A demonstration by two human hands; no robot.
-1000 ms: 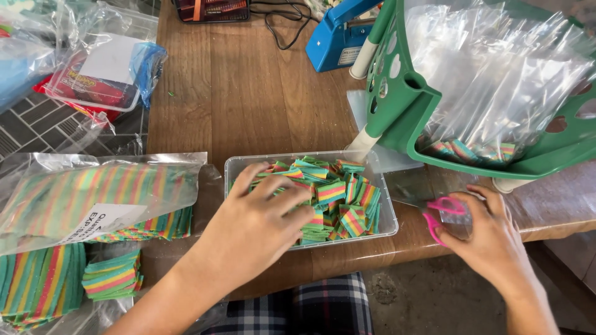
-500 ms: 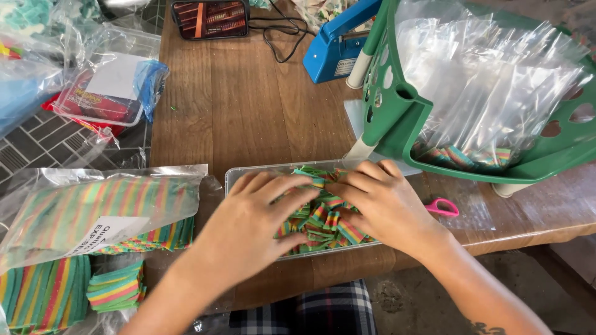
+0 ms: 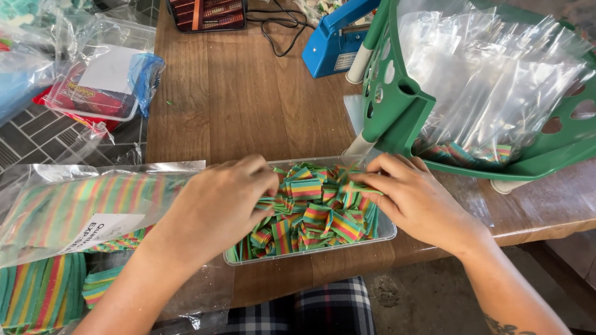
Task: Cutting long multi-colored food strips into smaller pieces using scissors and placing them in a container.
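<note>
A clear shallow tray (image 3: 386, 231) at the near table edge is heaped with small rainbow-striped candy pieces (image 3: 316, 211). My left hand (image 3: 217, 205) rests on the pile's left side, fingers curled into the pieces. On the right side my right hand (image 3: 413, 198) pinches at pieces with its fingertips. Whether either hand has a piece firmly gripped is hard to tell. Both hands touch the candy.
A clear bag of rainbow strips (image 3: 74, 205) lies left, more strips (image 3: 37, 291) below it. A green perforated basket (image 3: 422, 111) full of clear plastic bags stands right. A blue heat sealer (image 3: 335, 37), a dark box (image 3: 208, 13) and a red packet (image 3: 93, 93) sit farther back.
My right hand left the pink scissors at the right table edge and came onto the tray. Both hands now sit apart on the candy pile; the scissors are hidden.
</note>
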